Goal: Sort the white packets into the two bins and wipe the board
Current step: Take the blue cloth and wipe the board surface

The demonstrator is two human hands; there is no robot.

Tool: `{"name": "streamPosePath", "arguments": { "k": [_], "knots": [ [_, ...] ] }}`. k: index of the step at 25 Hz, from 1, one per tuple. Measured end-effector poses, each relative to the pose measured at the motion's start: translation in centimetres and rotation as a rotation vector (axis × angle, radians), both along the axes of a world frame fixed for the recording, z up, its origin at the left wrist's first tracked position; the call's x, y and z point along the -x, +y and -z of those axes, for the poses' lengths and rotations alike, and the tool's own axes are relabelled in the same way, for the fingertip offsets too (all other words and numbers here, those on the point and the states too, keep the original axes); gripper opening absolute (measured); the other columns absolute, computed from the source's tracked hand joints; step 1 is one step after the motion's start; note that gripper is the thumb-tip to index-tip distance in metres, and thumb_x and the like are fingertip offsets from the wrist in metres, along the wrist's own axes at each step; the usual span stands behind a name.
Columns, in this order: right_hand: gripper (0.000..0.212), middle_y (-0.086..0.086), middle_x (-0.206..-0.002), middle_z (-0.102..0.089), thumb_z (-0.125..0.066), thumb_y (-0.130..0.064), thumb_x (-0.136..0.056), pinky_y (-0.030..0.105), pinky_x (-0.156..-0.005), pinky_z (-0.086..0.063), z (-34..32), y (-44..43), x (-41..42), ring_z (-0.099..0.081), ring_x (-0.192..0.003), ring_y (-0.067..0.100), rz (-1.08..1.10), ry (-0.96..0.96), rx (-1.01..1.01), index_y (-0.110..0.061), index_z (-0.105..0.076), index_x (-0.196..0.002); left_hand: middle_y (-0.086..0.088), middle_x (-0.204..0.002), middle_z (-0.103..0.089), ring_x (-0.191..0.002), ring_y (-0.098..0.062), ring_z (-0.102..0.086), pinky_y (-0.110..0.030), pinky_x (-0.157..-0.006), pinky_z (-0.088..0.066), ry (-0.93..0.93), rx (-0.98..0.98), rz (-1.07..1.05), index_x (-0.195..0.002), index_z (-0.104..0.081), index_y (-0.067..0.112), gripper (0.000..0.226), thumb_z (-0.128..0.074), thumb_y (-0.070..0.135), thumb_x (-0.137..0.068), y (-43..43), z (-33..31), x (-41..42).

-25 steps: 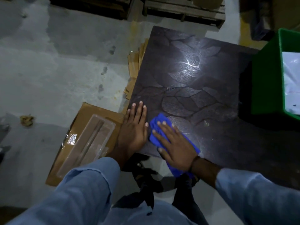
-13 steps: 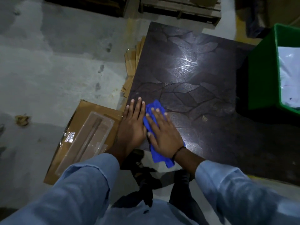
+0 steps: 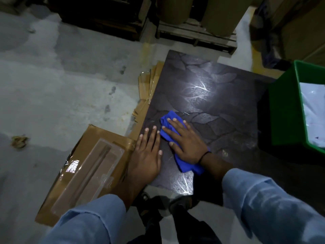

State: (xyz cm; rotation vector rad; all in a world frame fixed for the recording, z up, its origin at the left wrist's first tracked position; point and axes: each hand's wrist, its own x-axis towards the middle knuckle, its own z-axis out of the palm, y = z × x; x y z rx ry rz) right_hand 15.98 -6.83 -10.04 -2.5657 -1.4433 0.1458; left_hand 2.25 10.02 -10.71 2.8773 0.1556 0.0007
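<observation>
Both grips flat, nothing clamped: right hand pressing blue cloth at near-left of board, left hand beside; remaining board far-right.

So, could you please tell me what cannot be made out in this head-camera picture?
1. Green bin, head view: the right edge cuts it off; the white packets inside are blurred and uncountable.
2. Second bin: outside the frame.
3. Board beneath the blue cloth: covered by cloth and right hand.
4. Board's near corners: hidden by the left hand and the right sleeve.
</observation>
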Motion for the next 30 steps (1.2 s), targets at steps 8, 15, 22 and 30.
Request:
{"name": "streamPosePath", "arguments": {
  "k": [8,15,22,30],
  "knots": [
    [0.059,0.007,-0.164,-0.021,-0.039,-0.042,-0.099,0.051,-0.123,-0.009,1.4,7.0,-6.1,-0.016,-0.152,0.026,-0.040,-0.032,-0.013,-0.026,-0.029,-0.155,-0.009,-0.170,0.001,-0.157,-0.029,0.004,-0.049,-0.125,-0.016,0.027,0.005,-0.001,-0.162,-0.009,0.009,0.064,-0.027,0.035,-0.106,-0.1,-0.1,0.1],
    [0.060,0.010,-0.164,-0.020,-0.038,-0.038,-0.096,0.052,-0.123,-0.005,1.0,11.7,-8.2,-0.014,-0.152,0.030,0.354,0.049,-0.054,-0.024,-0.033,-0.154,-0.010,-0.169,-0.012,-0.158,-0.029,0.000,-0.050,-0.125,-0.019,0.024,-0.009,-0.016,-0.160,-0.021,0.008,0.061,-0.030,0.033,-0.105,-0.1,0.4,-0.1],
    [0.062,0.009,-0.161,-0.029,-0.036,-0.035,-0.088,0.054,-0.121,-0.018,1.2,2.3,-10.5,-0.023,-0.150,0.029,0.498,0.012,-0.153,-0.022,-0.042,-0.149,-0.009,-0.171,0.003,-0.157,-0.029,0.003,-0.049,-0.126,-0.017,0.055,-0.010,0.004,-0.161,-0.008,0.009,0.066,-0.028,0.039,-0.106,-0.4,-0.9,-0.4],
    [0.064,0.009,-0.160,-0.030,-0.034,-0.037,-0.088,0.048,-0.123,-0.013,1.3,0.3,-18.0,-0.021,-0.150,0.027,0.537,-0.010,-0.121,-0.024,-0.042,-0.149,-0.016,-0.169,-0.006,-0.157,-0.034,-0.003,-0.048,-0.127,-0.007,0.072,-0.032,0.007,-0.159,-0.016,0.002,0.077,-0.024,0.053,-0.102,1.7,0.4,-19.1]
  ]
}}
